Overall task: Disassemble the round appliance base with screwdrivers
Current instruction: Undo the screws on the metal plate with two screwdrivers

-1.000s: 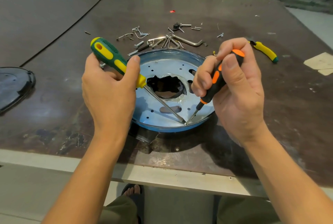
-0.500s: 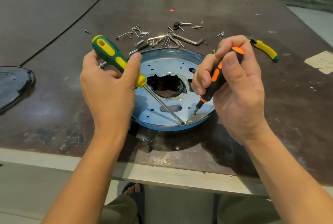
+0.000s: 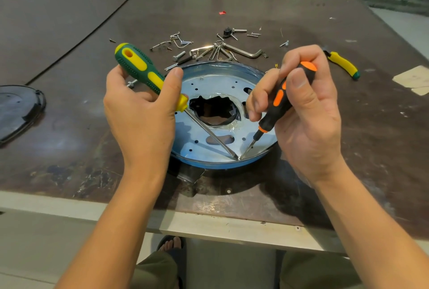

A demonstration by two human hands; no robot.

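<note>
Head view: a round appliance base (image 3: 209, 149) is seen on a dark table (image 3: 348, 149) near its front edge. A green-and-yellow screwdriver (image 3: 144, 72) is gripped by the left hand (image 3: 141, 114), an orange-and-black screwdriver (image 3: 283, 100) by the right hand (image 3: 304, 114) — both tips meet at the base's near rim.

The round, blue-rimmed appliance base (image 3: 209, 149) is glossy sheet metal, both screwdriver shafts are bright steel with ribbed plastic handles, and the dark brown desk (image 3: 348, 137) is worn, scuffed laminate.
</note>
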